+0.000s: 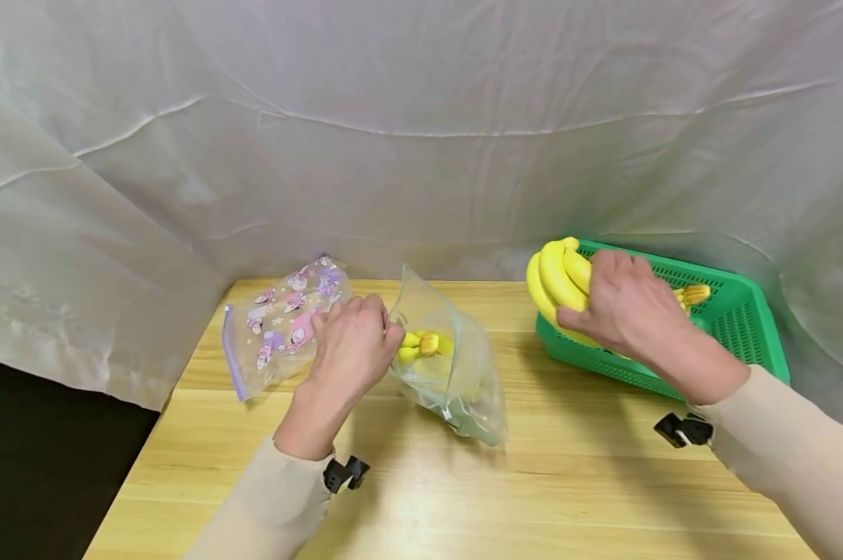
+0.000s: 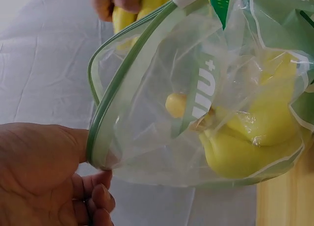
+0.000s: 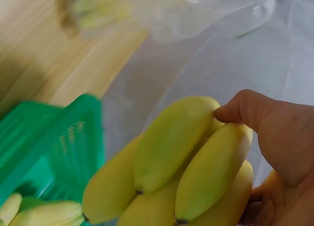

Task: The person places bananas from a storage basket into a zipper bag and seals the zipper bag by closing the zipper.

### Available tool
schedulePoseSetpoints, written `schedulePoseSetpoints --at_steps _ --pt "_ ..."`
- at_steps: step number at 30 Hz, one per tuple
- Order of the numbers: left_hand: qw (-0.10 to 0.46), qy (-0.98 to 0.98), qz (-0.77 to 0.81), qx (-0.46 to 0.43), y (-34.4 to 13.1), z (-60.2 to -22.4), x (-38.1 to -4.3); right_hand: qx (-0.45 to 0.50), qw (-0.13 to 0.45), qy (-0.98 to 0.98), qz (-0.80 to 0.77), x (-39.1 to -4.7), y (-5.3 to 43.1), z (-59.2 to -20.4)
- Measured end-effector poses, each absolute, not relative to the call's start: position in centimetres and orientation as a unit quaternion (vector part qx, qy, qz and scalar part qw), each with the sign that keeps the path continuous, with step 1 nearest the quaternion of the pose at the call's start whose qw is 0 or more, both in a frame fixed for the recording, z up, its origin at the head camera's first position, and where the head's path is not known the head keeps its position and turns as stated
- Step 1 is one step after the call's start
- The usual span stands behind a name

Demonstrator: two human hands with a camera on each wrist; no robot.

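Observation:
My left hand (image 1: 354, 340) pinches the rim of a clear zip bag (image 1: 479, 373) with green edging, thumb and fingers at its mouth in the left wrist view. Inside the bag lies a bunch of bananas (image 2: 245, 133), stem end toward the opening. My right hand (image 1: 627, 299) grips another bunch of bananas (image 1: 556, 276) over the left end of a green basket (image 1: 764, 327). In the right wrist view the thumb presses on that bunch (image 3: 191, 157), while the other fingers are mostly hidden behind it.
More bananas (image 3: 46, 213) sit in the basket, with a stem (image 1: 694, 294) showing at its right side. A second zip bag (image 1: 260, 350), printed with pink cartoon figures and edged in purple, lies flat at the table's left. Grey cloth (image 1: 421, 187) hangs behind the wooden table (image 1: 519, 498).

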State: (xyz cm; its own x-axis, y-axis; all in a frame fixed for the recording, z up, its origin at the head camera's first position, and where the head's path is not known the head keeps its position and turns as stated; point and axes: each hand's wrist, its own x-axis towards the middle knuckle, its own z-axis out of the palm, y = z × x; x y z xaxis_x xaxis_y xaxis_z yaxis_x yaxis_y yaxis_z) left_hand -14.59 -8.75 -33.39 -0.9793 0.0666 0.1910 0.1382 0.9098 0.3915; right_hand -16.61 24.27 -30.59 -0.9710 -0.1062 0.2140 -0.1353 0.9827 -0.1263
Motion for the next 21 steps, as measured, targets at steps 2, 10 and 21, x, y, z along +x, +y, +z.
schedulePoseSetpoints --at_steps 2,10,21 --pt "0.089 -0.972 -0.210 -0.057 -8.7 -33.3 -14.6 0.064 0.101 -0.989 0.086 -16.2 23.7 -29.9" --pt "0.102 -0.967 -0.223 -0.064 -8.0 -32.4 -14.3 0.069 0.064 -0.986 0.139 -13.7 21.0 -25.1" --pt "0.108 -0.964 -0.232 -0.077 -6.7 -31.0 -13.6 0.180 -0.027 -0.976 0.117 -11.0 16.3 -20.8"
